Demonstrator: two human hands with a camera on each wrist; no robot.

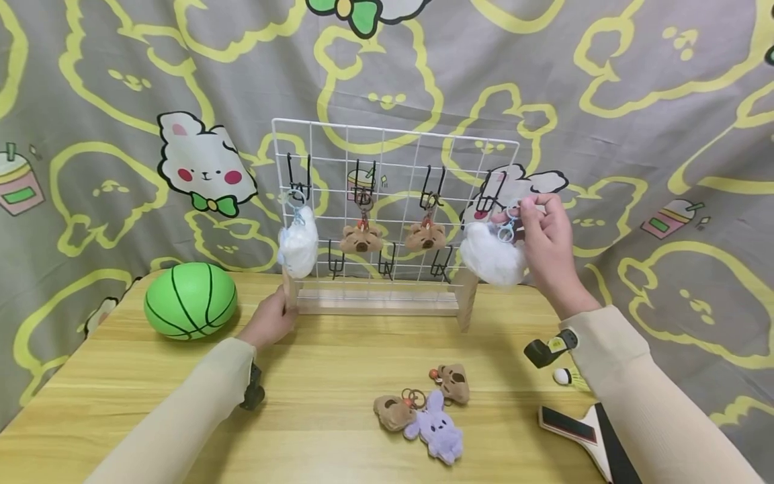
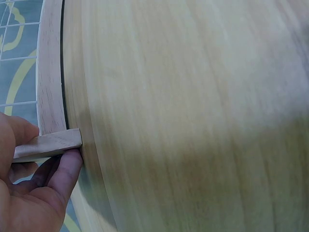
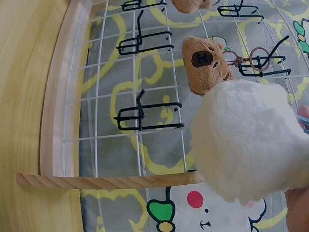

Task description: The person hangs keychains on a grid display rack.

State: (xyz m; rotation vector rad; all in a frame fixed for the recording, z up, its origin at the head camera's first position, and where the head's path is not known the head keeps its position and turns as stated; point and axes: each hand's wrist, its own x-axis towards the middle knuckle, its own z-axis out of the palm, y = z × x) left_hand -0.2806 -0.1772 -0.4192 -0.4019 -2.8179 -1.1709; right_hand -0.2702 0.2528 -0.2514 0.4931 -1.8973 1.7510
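A white wire grid rack (image 1: 396,144) on a wooden base (image 1: 375,304) stands at the back of the table. My left hand (image 1: 270,321) grips the base's left foot (image 2: 48,144), thumb and fingers pinching it. My right hand (image 1: 544,235) pinches the light-blue ring (image 1: 506,230) of a white fluffy keychain (image 1: 492,255) beside the top right black hook (image 1: 491,191). The same plush (image 3: 248,145) fills the right wrist view. On the rack hang another white plush (image 1: 298,245) and two brown bear keychains (image 1: 361,236) (image 1: 425,235).
A green ball (image 1: 190,300) lies at the left. Two brown plush keychains (image 1: 453,382) (image 1: 392,411) and a purple bunny keychain (image 1: 437,429) lie on the table in front. A red, black and white object (image 1: 574,430) sits at the right edge. Lower hooks (image 1: 387,263) hang bare.
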